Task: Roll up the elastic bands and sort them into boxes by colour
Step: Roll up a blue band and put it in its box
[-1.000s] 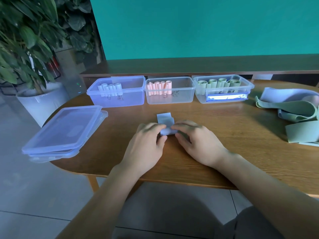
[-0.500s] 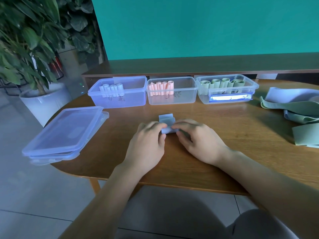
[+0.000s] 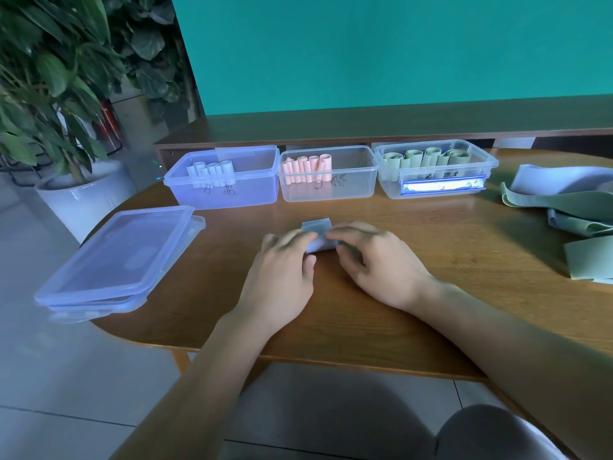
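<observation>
Pale blue elastic, a partly rolled band [image 3: 317, 238], is lying near the middle of the wooden tabletop [image 3: 431, 267], with a short flat tail sticking out toward the boxes. Both hands are gripping it: the left hand [image 3: 282, 270] is curling its fingers over the roll's left end, and the right hand [image 3: 374, 260] is pinching the right end. Behind them three clear boxes are sitting in a row: the left box [image 3: 232, 190] is holding blue rolls, the middle box [image 3: 348, 184] pink rolls, the right box [image 3: 464, 174] green rolls. Stacked lids [image 3: 116, 260] are resting at the tabletop's left edge. Loose green and blue bands [image 3: 570, 207] are lying in a heap at far right.
</observation>
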`<action>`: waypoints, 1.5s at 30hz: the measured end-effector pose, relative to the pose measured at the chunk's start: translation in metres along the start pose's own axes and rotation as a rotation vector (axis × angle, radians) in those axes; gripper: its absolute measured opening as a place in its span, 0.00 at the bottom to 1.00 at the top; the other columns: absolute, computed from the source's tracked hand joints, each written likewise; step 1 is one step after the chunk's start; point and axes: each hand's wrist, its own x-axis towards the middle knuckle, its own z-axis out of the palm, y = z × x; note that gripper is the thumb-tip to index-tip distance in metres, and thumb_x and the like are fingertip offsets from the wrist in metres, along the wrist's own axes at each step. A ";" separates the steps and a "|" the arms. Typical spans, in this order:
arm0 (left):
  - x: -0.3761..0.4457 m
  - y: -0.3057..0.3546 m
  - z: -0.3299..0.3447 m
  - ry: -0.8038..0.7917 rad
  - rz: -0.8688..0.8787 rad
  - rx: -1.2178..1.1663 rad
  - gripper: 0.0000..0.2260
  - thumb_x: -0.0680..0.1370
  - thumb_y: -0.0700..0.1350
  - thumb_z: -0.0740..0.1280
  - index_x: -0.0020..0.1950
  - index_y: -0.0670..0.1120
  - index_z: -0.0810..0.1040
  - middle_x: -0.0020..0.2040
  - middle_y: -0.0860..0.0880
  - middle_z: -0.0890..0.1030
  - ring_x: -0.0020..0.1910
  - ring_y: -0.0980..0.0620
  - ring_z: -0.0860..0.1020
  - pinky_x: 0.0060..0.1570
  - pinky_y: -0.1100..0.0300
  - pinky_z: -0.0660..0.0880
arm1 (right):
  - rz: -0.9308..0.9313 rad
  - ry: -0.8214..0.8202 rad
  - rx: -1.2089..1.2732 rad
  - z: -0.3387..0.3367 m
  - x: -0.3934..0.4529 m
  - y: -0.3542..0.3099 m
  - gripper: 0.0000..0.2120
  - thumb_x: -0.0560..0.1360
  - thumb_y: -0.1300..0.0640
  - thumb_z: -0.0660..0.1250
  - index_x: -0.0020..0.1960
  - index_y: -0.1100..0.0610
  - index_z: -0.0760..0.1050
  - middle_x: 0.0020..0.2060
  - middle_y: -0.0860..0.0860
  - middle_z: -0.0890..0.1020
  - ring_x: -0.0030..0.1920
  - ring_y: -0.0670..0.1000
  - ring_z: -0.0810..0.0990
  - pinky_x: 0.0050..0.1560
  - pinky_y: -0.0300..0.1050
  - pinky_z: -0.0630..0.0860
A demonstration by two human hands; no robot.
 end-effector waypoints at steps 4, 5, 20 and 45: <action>0.001 -0.001 0.001 -0.009 0.001 0.004 0.18 0.82 0.44 0.62 0.73 0.50 0.71 0.70 0.53 0.74 0.63 0.46 0.70 0.62 0.47 0.72 | 0.021 -0.030 -0.018 0.001 0.002 0.001 0.15 0.81 0.56 0.62 0.67 0.48 0.77 0.67 0.41 0.76 0.55 0.48 0.79 0.50 0.50 0.79; 0.001 0.000 0.001 0.002 0.003 -0.008 0.18 0.83 0.43 0.62 0.73 0.50 0.71 0.70 0.53 0.74 0.63 0.46 0.70 0.62 0.48 0.72 | 0.026 -0.035 -0.022 0.001 0.003 0.001 0.16 0.81 0.56 0.61 0.67 0.48 0.76 0.67 0.41 0.76 0.55 0.48 0.79 0.50 0.49 0.79; 0.005 -0.002 0.004 -0.101 -0.019 0.055 0.22 0.85 0.52 0.57 0.79 0.51 0.61 0.77 0.56 0.64 0.68 0.47 0.65 0.69 0.50 0.65 | 0.006 -0.053 -0.027 0.001 0.012 0.005 0.18 0.80 0.57 0.62 0.68 0.48 0.76 0.68 0.43 0.76 0.64 0.50 0.78 0.57 0.55 0.79; 0.035 -0.014 0.010 -0.030 0.019 0.035 0.18 0.83 0.46 0.60 0.73 0.48 0.71 0.72 0.53 0.71 0.66 0.46 0.66 0.68 0.49 0.67 | 0.060 -0.092 -0.101 0.006 0.036 0.017 0.22 0.81 0.54 0.60 0.74 0.46 0.69 0.74 0.43 0.72 0.60 0.52 0.79 0.58 0.50 0.77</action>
